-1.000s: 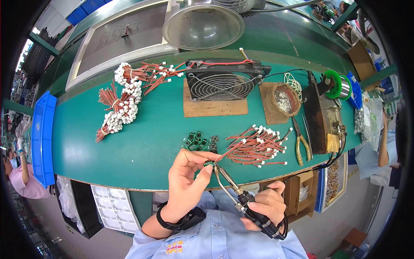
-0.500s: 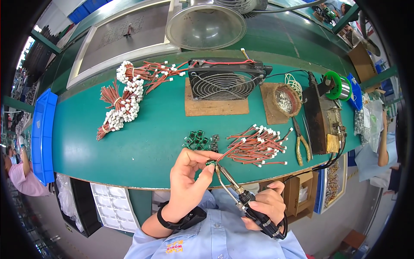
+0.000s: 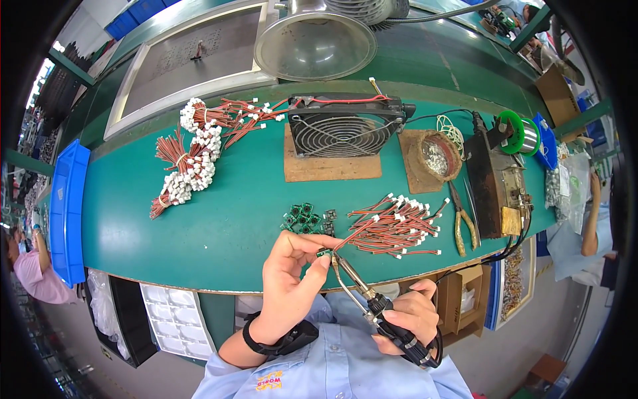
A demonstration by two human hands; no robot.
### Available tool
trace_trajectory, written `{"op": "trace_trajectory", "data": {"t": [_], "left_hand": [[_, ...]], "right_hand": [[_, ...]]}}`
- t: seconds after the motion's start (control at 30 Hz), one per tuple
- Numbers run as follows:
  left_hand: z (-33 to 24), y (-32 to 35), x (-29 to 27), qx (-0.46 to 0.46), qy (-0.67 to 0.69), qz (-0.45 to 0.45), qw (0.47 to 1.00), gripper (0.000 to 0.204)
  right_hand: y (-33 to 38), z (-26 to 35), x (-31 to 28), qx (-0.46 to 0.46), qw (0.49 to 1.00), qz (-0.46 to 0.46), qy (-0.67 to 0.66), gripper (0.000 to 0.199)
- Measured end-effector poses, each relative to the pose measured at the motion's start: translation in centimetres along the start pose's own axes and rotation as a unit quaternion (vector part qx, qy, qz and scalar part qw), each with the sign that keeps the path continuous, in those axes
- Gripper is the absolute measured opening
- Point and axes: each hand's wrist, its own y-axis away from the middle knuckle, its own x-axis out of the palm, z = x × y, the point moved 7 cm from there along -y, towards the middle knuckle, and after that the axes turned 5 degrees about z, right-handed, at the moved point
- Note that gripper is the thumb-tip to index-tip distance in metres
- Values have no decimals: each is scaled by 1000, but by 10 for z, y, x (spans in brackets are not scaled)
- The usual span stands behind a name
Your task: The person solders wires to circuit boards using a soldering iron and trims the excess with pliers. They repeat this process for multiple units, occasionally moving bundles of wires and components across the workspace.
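Observation:
My left hand (image 3: pixel 290 279) pinches a small green circuit board (image 3: pixel 323 253) with a red wire lead running off to the right. My right hand (image 3: pixel 407 320) grips the black handle of a soldering iron (image 3: pixel 362 287), whose metal tip points up at the small board. Just beyond lie a cluster of small green circuit boards (image 3: pixel 304 218) and a loose pile of red wires with white connectors (image 3: pixel 397 226) on the green bench (image 3: pixel 219 226).
A black fan (image 3: pixel 345 126) stands on a wooden board at the back. Bundled red wires with white plugs (image 3: pixel 193 156) lie at left. At right are yellow-handled pliers (image 3: pixel 464 223), a solder station (image 3: pixel 498 183), a green solder spool (image 3: pixel 515 133) and a sponge dish (image 3: pixel 435 154). A blue bin (image 3: pixel 66 209) is far left.
The hands stay at the bench's near edge with the same grips. The iron tip has stayed at the small board.

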Motion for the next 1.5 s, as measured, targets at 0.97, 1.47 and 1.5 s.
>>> {"op": "trace_trajectory", "data": {"t": [0.97,1.47,1.5], "left_hand": [[0,-1,0,18,11,7,1000,12],[-1,4,0,-92,159,38,982,10],[-1,3,-2,-85,147,31,985,11]], "right_hand": [[6,-3,-14,-22,999,-11,33,42],[-7,-83,-51,240,924,-228,193,43],[-9,-82,-50,260,926,-200,186,42]]}}
